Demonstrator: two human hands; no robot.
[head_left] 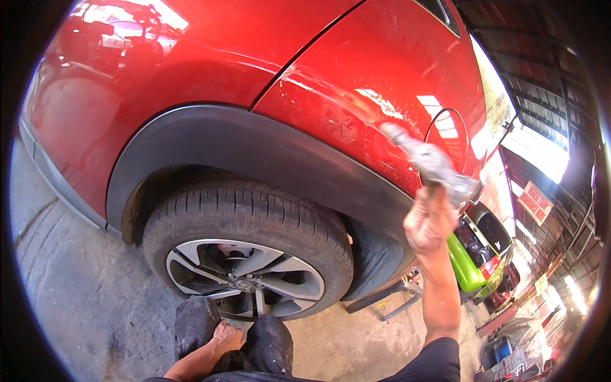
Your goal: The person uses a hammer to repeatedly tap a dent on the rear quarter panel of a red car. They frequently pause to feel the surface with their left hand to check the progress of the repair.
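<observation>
My right hand [430,221] is raised, its fingers wrapped round the dark grip of a grey tool [434,164] with a long body and a narrow end. Motion blur hides the tool's exact kind. Its narrow end lies at or just in front of the red car panel [305,108], beside a scuffed, chipped strip; contact cannot be told. My left hand [228,336] rests low between my knees, below the wheel, with its fingers curled and no object showing in them.
Below the panel are a black wheel-arch trim [254,137] and a tyre [248,213] with a spoked rim. A low metal stand [401,305] is on the concrete floor [83,293] behind the wheel. Further right is a bright green car part [466,264] near other vehicles.
</observation>
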